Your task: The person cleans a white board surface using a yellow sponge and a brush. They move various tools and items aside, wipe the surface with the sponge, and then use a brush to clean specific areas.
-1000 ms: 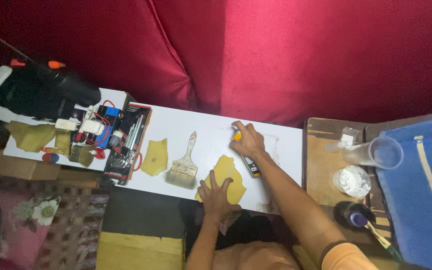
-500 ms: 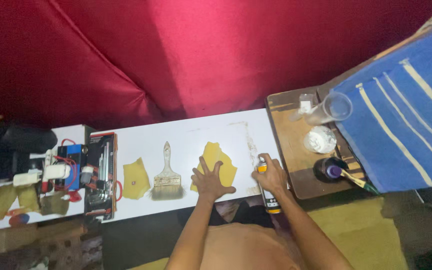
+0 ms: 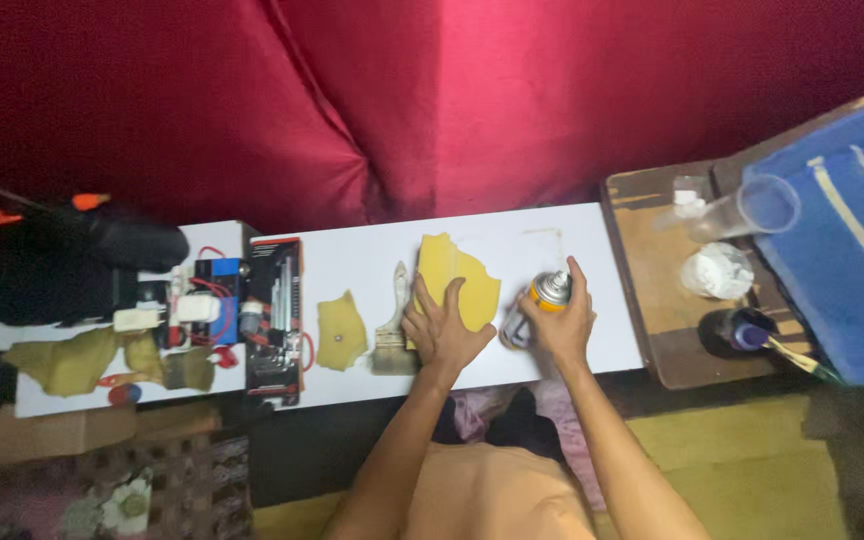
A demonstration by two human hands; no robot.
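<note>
My left hand (image 3: 442, 327) lies flat, fingers spread, on a large yellow sheet piece (image 3: 457, 275) on the white table (image 3: 352, 260). My right hand (image 3: 562, 320) grips a small spray can (image 3: 537, 303) with a silver top and orange band, tilted just right of the yellow piece. A wooden paintbrush (image 3: 392, 325) lies beside my left hand on its left. A smaller yellow piece (image 3: 339, 332) lies further left.
A black tool case (image 3: 274, 320) and wired electronics (image 3: 197, 305) sit at the left, with more yellow scraps (image 3: 67, 360). A wooden side table (image 3: 652, 270) at the right carries a clear cup (image 3: 752, 207), white wad (image 3: 717, 270) and dark jar (image 3: 737, 332). Red curtain behind.
The right hand has brought the spray can from the table's front edge up beside the yellow piece. The left hand stays pressed on that piece. The view has shifted.
</note>
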